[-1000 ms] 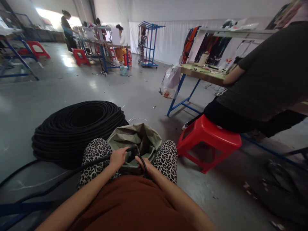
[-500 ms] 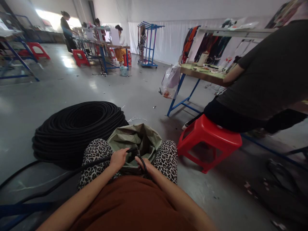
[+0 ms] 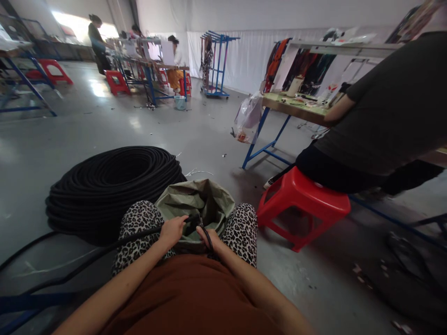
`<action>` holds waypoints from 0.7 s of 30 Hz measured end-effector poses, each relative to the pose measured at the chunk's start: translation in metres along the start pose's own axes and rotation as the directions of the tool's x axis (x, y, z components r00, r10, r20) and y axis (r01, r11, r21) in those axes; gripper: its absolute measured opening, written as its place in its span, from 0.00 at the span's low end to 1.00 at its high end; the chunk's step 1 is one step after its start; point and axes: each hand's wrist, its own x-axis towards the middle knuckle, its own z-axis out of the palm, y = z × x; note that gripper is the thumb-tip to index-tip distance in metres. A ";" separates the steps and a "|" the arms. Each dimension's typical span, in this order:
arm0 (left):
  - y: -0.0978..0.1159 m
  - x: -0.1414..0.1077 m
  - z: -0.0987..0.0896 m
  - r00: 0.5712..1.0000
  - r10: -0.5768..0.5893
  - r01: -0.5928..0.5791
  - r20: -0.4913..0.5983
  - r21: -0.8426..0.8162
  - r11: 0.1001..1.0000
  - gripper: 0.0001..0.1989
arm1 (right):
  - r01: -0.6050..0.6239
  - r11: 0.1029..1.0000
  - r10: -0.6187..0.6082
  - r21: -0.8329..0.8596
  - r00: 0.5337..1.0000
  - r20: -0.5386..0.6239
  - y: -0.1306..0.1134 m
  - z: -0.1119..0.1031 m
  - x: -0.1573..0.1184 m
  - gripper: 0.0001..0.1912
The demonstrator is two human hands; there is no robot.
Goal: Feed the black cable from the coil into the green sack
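My left hand (image 3: 173,230) is closed around a black cord (image 3: 139,236), which runs from the lower left across my left knee. The cord's end sticks out over a green sack (image 3: 195,190) that stands open between my knees. My right hand (image 3: 209,237) grips black-handled scissors (image 3: 208,236), whose blades touch or nearly touch the cord's end; the exact contact is too small to tell. A large coil of black cord (image 3: 111,186) lies on the floor to the left of my knees.
A red stool (image 3: 303,195) with a seated person (image 3: 394,107) stands close on my right, at a worktable (image 3: 293,108) with a plastic bag (image 3: 247,116) hanging from it. A blue metal bar (image 3: 35,301) is at the lower left. Farther back are people, tables and a blue rack (image 3: 218,65).
Both hands stay nearly in place on the cord and scissors. A person at the far table has shifted slightly to the left.
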 end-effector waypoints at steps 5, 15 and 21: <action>-0.001 0.001 0.004 1.000 0.004 -0.004 -0.010 0.017 1.000 0.21 | 0.069 0.986 -0.076 -0.152 0.996 -0.041 -0.009 -0.005 -0.010 0.27; 0.001 0.001 0.005 1.000 0.013 -0.013 0.001 0.017 1.000 0.21 | 0.061 0.983 -0.066 -0.172 0.997 -0.027 -0.018 -0.005 -0.022 0.26; 0.001 0.002 0.005 1.000 -0.001 0.001 0.007 0.021 1.000 0.21 | 0.037 0.979 -0.042 -0.202 0.999 -0.020 -0.023 -0.006 -0.026 0.25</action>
